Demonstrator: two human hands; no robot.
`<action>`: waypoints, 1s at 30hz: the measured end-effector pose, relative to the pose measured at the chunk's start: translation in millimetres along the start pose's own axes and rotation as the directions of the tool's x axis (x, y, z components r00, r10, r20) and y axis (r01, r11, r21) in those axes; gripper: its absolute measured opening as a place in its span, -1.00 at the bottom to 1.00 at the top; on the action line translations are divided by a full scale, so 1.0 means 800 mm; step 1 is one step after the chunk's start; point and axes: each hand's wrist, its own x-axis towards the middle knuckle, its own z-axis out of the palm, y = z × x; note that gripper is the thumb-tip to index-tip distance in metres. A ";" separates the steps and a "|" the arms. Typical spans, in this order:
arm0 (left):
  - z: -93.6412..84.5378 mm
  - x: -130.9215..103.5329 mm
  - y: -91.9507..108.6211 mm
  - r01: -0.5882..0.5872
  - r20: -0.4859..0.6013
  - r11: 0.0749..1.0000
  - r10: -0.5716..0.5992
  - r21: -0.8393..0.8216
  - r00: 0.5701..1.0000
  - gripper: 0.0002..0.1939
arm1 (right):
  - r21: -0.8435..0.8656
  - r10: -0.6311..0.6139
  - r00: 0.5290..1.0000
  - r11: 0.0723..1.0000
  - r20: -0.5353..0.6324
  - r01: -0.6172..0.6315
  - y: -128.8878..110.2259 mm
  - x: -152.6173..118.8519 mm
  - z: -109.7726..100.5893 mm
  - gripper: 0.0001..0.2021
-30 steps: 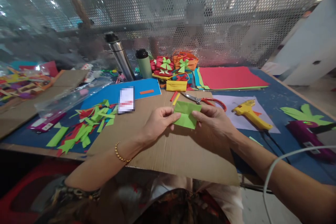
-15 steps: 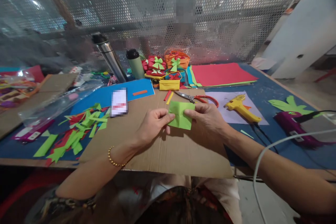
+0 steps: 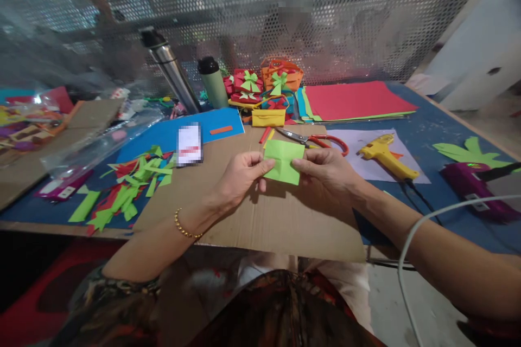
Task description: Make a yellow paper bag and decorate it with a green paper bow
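A creased square of light green paper is held up above the brown cardboard sheet. My left hand pinches its left edge between thumb and fingers. On the opposite edge, my right hand grips it the same way. Fold lines cross the middle of the paper. Just behind it lie scissors with red handles, partly hidden by my right hand, and red and yellow paper strips.
Green and red scraps are heaped on the left. A yellow glue gun rests on lilac paper at right, near a white cable. Behind stand a steel flask, a green bottle, small paper bags and red sheets.
The view has shifted a little, so everything on the table sits higher and farther right. Both hands keep their pinch on the green paper, which now looks flatter and more evenly spread.
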 end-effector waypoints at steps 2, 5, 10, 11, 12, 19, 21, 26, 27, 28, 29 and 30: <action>0.001 0.001 0.000 -0.006 0.006 1.000 0.006 -0.001 1.000 -0.52 | -0.012 0.008 1.000 1.000 0.015 -0.008 0.000 0.000 -0.001 -0.43; 0.001 0.001 0.001 0.006 0.024 1.000 -0.005 -0.021 1.000 -0.51 | -0.063 -0.005 1.000 0.998 0.011 0.006 0.001 0.000 -0.002 -0.42; 0.002 -0.002 0.004 0.065 0.077 0.991 -0.056 -0.119 0.996 -0.50 | -0.093 -0.117 0.993 0.989 -0.011 0.115 0.006 0.003 0.000 -0.43; 0.003 -0.003 0.005 0.065 0.080 0.989 -0.055 -0.131 0.995 -0.49 | -0.111 -0.137 0.991 0.985 -0.011 0.134 0.007 0.004 0.000 -0.45; 0.004 -0.003 0.005 0.060 0.078 0.989 -0.050 -0.136 0.996 -0.48 | -0.135 -0.151 0.988 0.980 -0.012 0.148 0.009 0.004 0.000 -0.47; 0.007 -0.005 0.005 -0.043 -0.032 0.998 0.042 -0.044 0.999 -0.56 | -0.307 -0.282 0.957 0.919 -0.073 0.248 0.020 0.002 0.001 -0.55; 0.007 -0.006 0.006 -0.096 -0.044 0.995 0.097 0.021 0.994 -0.60 | -0.284 -0.281 0.957 0.926 -0.072 0.250 0.019 0.001 0.001 -0.58; 0.005 -0.010 0.008 -0.139 -0.019 0.982 0.143 0.128 0.990 -0.65 | -0.284 -0.278 0.958 0.926 -0.068 0.248 0.007 -0.004 0.001 -0.62; 0.005 -0.011 0.008 -0.140 -0.014 0.981 0.143 0.136 0.990 -0.65 | -0.298 -0.284 0.956 0.921 -0.078 0.250 0.005 -0.004 0.001 -0.62; 0.005 -0.011 0.007 -0.141 -0.012 0.980 0.144 0.139 0.990 -0.65 | -0.300 -0.289 0.953 0.920 -0.087 0.251 0.003 -0.005 0.000 -0.62; 0.005 -0.012 0.007 -0.141 -0.014 0.980 0.144 0.139 0.990 -0.65 | -0.289 -0.291 0.952 0.923 -0.096 0.253 0.001 -0.005 0.000 -0.61; 0.005 -0.012 0.007 -0.139 -0.016 0.981 0.143 0.137 0.990 -0.65 | -0.271 -0.293 0.950 0.928 -0.104 0.257 0.001 -0.005 0.000 -0.60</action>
